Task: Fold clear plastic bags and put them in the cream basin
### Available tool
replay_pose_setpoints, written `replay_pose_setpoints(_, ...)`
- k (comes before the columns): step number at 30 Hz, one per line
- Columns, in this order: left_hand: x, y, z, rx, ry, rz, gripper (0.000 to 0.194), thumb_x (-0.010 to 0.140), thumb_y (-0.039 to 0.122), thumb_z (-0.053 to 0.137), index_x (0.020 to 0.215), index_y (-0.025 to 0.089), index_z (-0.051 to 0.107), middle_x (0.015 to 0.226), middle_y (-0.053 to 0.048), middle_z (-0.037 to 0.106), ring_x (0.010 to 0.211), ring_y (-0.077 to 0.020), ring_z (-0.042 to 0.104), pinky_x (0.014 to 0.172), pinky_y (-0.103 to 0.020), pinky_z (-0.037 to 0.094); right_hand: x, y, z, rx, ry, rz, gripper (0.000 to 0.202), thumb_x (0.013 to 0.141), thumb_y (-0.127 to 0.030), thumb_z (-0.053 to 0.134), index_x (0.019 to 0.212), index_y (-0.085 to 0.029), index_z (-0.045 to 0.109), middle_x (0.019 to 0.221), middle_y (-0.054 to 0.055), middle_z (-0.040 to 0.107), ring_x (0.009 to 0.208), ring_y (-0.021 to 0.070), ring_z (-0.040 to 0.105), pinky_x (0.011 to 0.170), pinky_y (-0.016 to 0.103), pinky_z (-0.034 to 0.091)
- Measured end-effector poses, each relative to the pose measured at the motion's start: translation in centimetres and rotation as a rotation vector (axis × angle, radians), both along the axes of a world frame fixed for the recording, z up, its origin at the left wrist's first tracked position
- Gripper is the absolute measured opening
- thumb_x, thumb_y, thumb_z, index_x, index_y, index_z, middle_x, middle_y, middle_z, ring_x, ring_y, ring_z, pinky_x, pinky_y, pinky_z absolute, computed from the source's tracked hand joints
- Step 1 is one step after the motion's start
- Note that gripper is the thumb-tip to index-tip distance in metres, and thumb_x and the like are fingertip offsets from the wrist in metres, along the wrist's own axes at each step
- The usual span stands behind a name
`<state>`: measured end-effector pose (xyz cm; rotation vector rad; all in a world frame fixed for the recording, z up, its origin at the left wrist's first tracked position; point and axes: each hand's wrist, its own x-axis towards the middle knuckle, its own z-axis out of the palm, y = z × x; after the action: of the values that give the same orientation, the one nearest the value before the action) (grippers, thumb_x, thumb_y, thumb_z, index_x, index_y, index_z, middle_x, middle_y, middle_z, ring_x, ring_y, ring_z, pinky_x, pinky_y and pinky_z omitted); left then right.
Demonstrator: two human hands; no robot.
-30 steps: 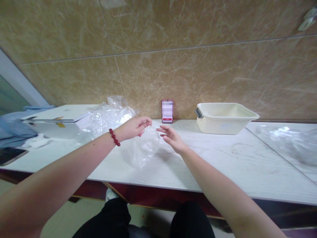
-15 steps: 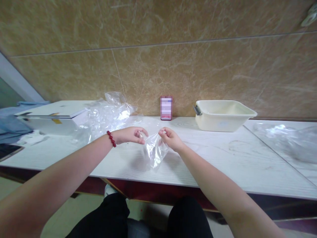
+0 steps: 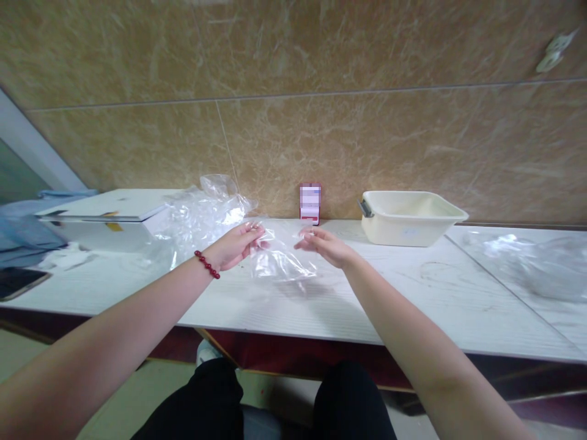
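Observation:
A clear plastic bag (image 3: pixel 282 260) hangs spread between my two hands, above the white table. My left hand (image 3: pixel 238 244), with a red bead bracelet at the wrist, pinches the bag's upper left corner. At the upper right of the bag, my right hand (image 3: pixel 323 244) has its fingers and thumb closed on the edge. The film is see-through, and nothing can be made out inside it.
Behind the bag, a phone (image 3: pixel 310 205) leans on the wall. A cream bin (image 3: pixel 408 229) stands right of it. Left lie piled clear bags (image 3: pixel 202 214), a white box (image 3: pixel 101 229) and a dark phone (image 3: pixel 21 281). More plastic (image 3: pixel 545 263) lies far right.
My hands have moved apart, and the bag is now stretched wider between them. My left hand has closed on the bag's corner. The view has shifted slightly.

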<state>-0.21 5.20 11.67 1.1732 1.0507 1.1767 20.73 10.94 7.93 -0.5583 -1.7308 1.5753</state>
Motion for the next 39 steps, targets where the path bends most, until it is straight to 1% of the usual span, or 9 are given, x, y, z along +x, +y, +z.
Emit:
replay_pose_setpoints(4,0.9,-0.6,1.5,-0.001,0.126,0.037,0.015,0.068,0.027,0.056,0.073,0.018,0.045,0.051,0.009,0.037,0.039,-0.0004,0.036,0.051,-0.018,0.044,0.0,0.1,2.9,0.036,-0.114,-0.075,0.017,0.074,-0.031,0.050,0.074,-0.016,0.043,0.067,0.001,0.059,0.065,0.0085,0.058,0.045,0.014,0.034)
replay_pose_setpoints(8,0.7,-1.0,2.2,0.007,0.188,0.019,0.018,0.068,0.033,0.055,0.072,0.019,0.044,0.048,0.009,0.032,0.032,-0.0001,0.028,0.030,-0.011,0.024,0.7,-0.2,5.3,0.027,-0.214,-0.149,0.011,0.078,-0.027,0.045,0.076,-0.018,0.038,0.053,-0.004,0.050,0.048,0.0072,0.056,0.031,0.011,0.020)
replay_pose_setpoints(15,0.3,-1.9,3.8,-0.141,0.296,-0.178,0.014,0.064,0.025,0.059,0.069,0.016,0.051,0.057,0.003,0.046,0.040,-0.0018,0.040,0.033,-0.012,0.025,3.1,-1.1,9.2,0.073,-0.446,-0.149,0.009,0.081,-0.028,0.039,0.079,-0.019,0.039,0.062,-0.003,0.055,0.032,0.0013,0.042,0.026,0.012,0.018)
replay_pose_setpoints(18,0.2,-2.6,3.9,-0.133,0.278,-0.299,0.016,0.063,0.024,0.061,0.071,0.016,0.050,0.055,0.004,0.046,0.038,-0.0009,0.037,0.032,-0.012,0.022,3.7,-1.3,10.0,0.139,-0.484,-0.179,0.010,0.081,-0.028,0.040,0.078,-0.018,0.041,0.059,-0.002,0.055,0.031,0.0004,0.038,0.027,0.012,0.021)
replay_pose_setpoints(24,0.6,-4.0,3.3,-0.102,0.039,-0.365,0.021,0.065,0.027,0.060,0.057,0.015,0.044,0.044,0.007,0.037,0.039,-0.0018,0.034,0.040,-0.014,0.032,4.1,-2.1,9.3,-0.028,-0.308,-0.215,0.011,0.081,-0.024,0.039,0.073,-0.017,0.041,0.057,-0.002,0.052,0.048,0.0043,0.049,0.036,0.011,0.033)
replay_pose_setpoints(29,1.4,-4.6,2.0,-0.058,-0.196,-0.278,0.017,0.073,0.021,0.052,0.058,0.016,0.044,0.037,0.008,0.027,0.050,-0.0055,0.046,0.075,-0.024,0.041,3.3,-2.8,8.0,-0.360,-0.156,-0.188,0.009,0.081,-0.023,0.036,0.076,-0.017,0.041,0.063,0.002,0.054,0.050,0.0069,0.052,0.027,0.011,0.025)
replay_pose_setpoints(33,0.9,-4.5,1.1,-0.151,-0.225,-0.235,0.011,0.073,0.018,0.051,0.062,0.016,0.047,0.042,0.009,0.038,0.041,-0.0022,0.042,0.081,-0.032,0.041,3.3,-2.8,7.3,-0.453,-0.161,-0.280,0.012,0.081,-0.024,0.038,0.074,-0.016,0.042,0.057,0.001,0.052,0.044,0.0056,0.049,0.031,0.012,0.034)
replay_pose_setpoints(36,0.3,-4.1,1.0,-0.181,-0.184,-0.276,0.007,0.069,0.016,0.053,0.065,0.015,0.049,0.059,0.003,0.055,0.061,-0.0094,0.055,0.081,-0.037,0.040,3.7,-3.2,7.0,-0.420,-0.102,-0.131,0.017,0.080,-0.031,0.041,0.075,-0.015,0.046,0.065,0.003,0.057,0.053,0.0065,0.053,0.044,0.014,0.044)
replay_pose_setpoints(39,0.1,-3.5,1.0,-0.207,-0.137,-0.353,0.006,0.066,0.014,0.056,0.066,0.014,0.050,0.078,-0.005,0.061,0.080,-0.0165,0.056,0.081,-0.038,0.038,3.8,-3.8,6.5,-0.325,-0.179,0.024,0.013,0.072,-0.025,0.054,0.073,-0.013,0.050,0.073,0.004,0.058,0.059,0.0053,0.053,0.048,0.013,0.044)
